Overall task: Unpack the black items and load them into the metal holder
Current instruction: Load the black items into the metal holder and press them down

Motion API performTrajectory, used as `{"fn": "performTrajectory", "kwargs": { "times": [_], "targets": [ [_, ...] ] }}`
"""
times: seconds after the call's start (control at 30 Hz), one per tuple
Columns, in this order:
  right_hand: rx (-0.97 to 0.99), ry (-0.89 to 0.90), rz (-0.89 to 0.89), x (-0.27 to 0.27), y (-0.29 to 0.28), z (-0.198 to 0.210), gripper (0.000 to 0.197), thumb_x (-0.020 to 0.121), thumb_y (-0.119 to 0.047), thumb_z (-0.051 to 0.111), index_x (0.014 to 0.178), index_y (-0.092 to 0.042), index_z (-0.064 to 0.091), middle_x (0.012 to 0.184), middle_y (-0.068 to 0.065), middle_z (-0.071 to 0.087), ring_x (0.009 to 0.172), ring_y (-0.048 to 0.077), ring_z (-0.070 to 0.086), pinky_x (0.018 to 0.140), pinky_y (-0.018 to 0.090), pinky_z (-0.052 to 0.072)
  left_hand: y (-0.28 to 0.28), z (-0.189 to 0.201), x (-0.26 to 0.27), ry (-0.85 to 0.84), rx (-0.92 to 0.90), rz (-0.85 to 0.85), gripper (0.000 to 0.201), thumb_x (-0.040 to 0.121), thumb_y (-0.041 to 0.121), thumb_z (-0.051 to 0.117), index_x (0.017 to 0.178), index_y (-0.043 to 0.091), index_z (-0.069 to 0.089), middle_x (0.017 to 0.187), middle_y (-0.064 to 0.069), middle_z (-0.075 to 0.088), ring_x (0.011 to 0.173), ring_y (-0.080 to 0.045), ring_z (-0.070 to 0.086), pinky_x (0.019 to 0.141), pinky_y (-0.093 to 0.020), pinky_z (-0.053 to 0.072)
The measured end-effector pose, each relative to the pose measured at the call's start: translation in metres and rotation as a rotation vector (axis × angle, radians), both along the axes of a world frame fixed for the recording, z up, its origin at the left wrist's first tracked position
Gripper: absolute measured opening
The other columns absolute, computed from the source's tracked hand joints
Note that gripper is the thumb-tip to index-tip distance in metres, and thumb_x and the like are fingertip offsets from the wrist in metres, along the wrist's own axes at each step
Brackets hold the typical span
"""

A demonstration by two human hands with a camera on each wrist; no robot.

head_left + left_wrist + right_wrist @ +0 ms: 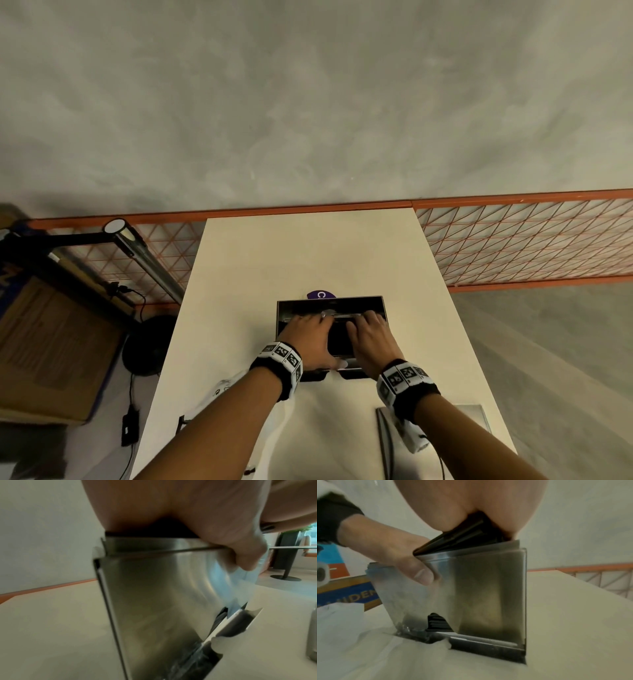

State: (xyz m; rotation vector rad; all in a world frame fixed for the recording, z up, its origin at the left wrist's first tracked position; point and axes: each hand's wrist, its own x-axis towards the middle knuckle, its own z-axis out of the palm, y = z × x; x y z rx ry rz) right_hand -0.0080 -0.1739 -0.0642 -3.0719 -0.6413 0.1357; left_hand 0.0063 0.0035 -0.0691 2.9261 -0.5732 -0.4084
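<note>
Black stack (462, 539) is gripped by left hand (310, 337) and right hand (371, 337), half seated in the metal holder (488, 588) on the worktop (308, 246). Likely risks: stack skewed against the rim, jamming; holder tipped by uneven downward pressure.

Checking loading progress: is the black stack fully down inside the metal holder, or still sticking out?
Sticking out: the black stack rises above the metal holder rim, under both hands.
</note>
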Motion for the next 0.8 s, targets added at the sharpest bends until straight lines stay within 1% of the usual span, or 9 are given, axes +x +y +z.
{"fn": "performTrajectory", "kwargs": {
  "times": [0.07, 0.1, 0.2, 0.3, 0.37, 0.43, 0.53, 0.7, 0.8],
  "targets": [
    [0.036, -0.002, -0.053, 0.004, 0.003, 0.000, 0.008, 0.082, -0.012, 0.054, 0.086, -0.008, 0.060, 0.080, 0.013, 0.064, 0.076, 0.034, 0.058, 0.068, 0.041, 0.052, 0.001, -0.001, -0.001, -0.014, 0.006, -0.005, 0.107, 0.060, 0.088, 0.058, 0.143, 0.022, 0.043, 0.136, -0.001, 0.060, 0.121, -0.025, 0.059, 0.105, -0.042, 0.045],
    [0.042, 0.024, -0.054, 0.006, 0.005, 0.001, 0.009, 0.084, -0.011, 0.056, 0.090, -0.007, 0.062, 0.083, 0.015, 0.067, 0.078, 0.036, 0.061, 0.069, 0.042, 0.053, 0.002, -0.001, 0.000, -0.005, 0.006, -0.006, 0.108, 0.061, 0.087, 0.058, 0.145, 0.022, 0.041, 0.138, -0.001, 0.059, 0.123, -0.026, 0.058, 0.106, -0.042, 0.045],
    [0.049, 0.042, -0.001, 0.010, 0.007, 0.004, 0.022, 0.093, -0.017, 0.048, 0.106, -0.008, 0.064, 0.096, 0.015, 0.068, 0.087, 0.038, 0.064, 0.072, 0.044, 0.052, 0.003, 0.003, 0.003, 0.075, 0.010, -0.030, 0.110, 0.061, 0.086, 0.063, 0.146, 0.022, 0.039, 0.144, -0.003, 0.056, 0.125, -0.027, 0.057, 0.106, -0.041, 0.046],
    [0.011, -0.006, 0.087, 0.007, 0.005, 0.007, 0.027, 0.094, -0.029, 0.043, 0.109, -0.018, 0.063, 0.095, 0.007, 0.068, 0.082, 0.034, 0.065, 0.066, 0.043, 0.052, 0.010, 0.004, 0.009, 0.181, 0.024, -0.045, 0.116, 0.057, 0.087, 0.067, 0.149, 0.027, 0.032, 0.149, -0.002, 0.050, 0.131, -0.028, 0.053, 0.107, -0.042, 0.046],
    [-0.032, -0.015, 0.127, 0.005, 0.002, 0.010, 0.032, 0.093, -0.035, 0.038, 0.110, -0.024, 0.062, 0.092, 0.003, 0.067, 0.080, 0.033, 0.065, 0.070, 0.044, 0.053, 0.014, 0.001, 0.009, 0.195, 0.033, -0.028, 0.118, 0.051, 0.090, 0.065, 0.148, 0.032, 0.030, 0.150, -0.002, 0.050, 0.131, -0.028, 0.054, 0.106, -0.044, 0.048],
    [-0.075, -0.023, 0.144, 0.004, -0.002, 0.009, 0.038, 0.094, -0.038, 0.029, 0.109, -0.026, 0.061, 0.093, 0.002, 0.067, 0.083, 0.033, 0.062, 0.075, 0.046, 0.050, 0.015, -0.001, 0.007, 0.183, 0.038, -0.017, 0.115, 0.049, 0.091, 0.063, 0.144, 0.034, 0.032, 0.148, -0.001, 0.051, 0.129, -0.028, 0.055, 0.105, -0.046, 0.048],
    [-0.043, -0.007, 0.115, 0.004, -0.003, 0.005, 0.044, 0.096, -0.037, 0.020, 0.105, -0.024, 0.061, 0.099, 0.003, 0.066, 0.092, 0.032, 0.060, 0.080, 0.044, 0.047, 0.012, -0.004, 0.000, 0.127, 0.036, -0.008, 0.107, 0.052, 0.086, 0.062, 0.142, 0.033, 0.036, 0.145, 0.000, 0.053, 0.129, -0.028, 0.055, 0.106, -0.047, 0.046],
    [-0.058, 0.044, 0.014, -0.002, 0.009, 0.004, 0.045, 0.097, -0.040, 0.018, 0.102, -0.028, 0.061, 0.104, 0.002, 0.067, 0.100, 0.031, 0.060, 0.083, 0.043, 0.046, 0.015, -0.007, -0.019, -0.044, -0.011, -0.017, 0.091, 0.061, 0.075, 0.062, 0.138, 0.033, 0.040, 0.138, 0.004, 0.058, 0.125, -0.024, 0.057, 0.110, -0.042, 0.042],
    [-0.123, 0.088, 0.074, -0.004, 0.008, 0.006, 0.056, 0.094, -0.046, 0.007, 0.121, -0.030, 0.054, 0.118, 0.004, 0.062, 0.113, 0.035, 0.055, 0.091, 0.048, 0.040, 0.014, -0.006, -0.023, -0.036, -0.012, -0.023, 0.087, 0.062, 0.073, 0.064, 0.135, 0.032, 0.042, 0.134, 0.004, 0.060, 0.122, -0.023, 0.058, 0.109, -0.039, 0.043]
  ]
}}
